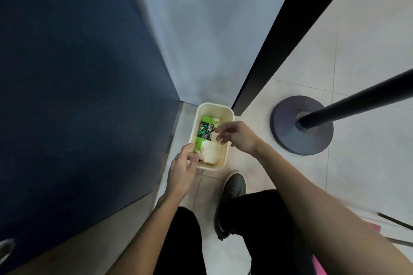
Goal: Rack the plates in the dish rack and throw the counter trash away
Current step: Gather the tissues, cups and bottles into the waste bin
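A cream rectangular trash bin [228, 116] stands on the floor in a corner. Inside lie a green soda bottle [205, 130], a white paper cup [210, 152] and a crumpled pale paper [214, 136]. My right hand [237, 137] hovers over the bin's right side, thumb and fingers curled around the crumpled paper. My left hand [182, 168] is at the bin's near left rim, its relaxed fingers reaching over the edge beside the cup and holding nothing that I can see. No plates or dish rack are in view.
A dark blue cabinet face [78, 73] rises on the left and a grey wall [201, 40] behind the bin. A black post on a round base [290, 138] stands on the tiled floor to the right. My shoe [234, 185] is just behind the bin.
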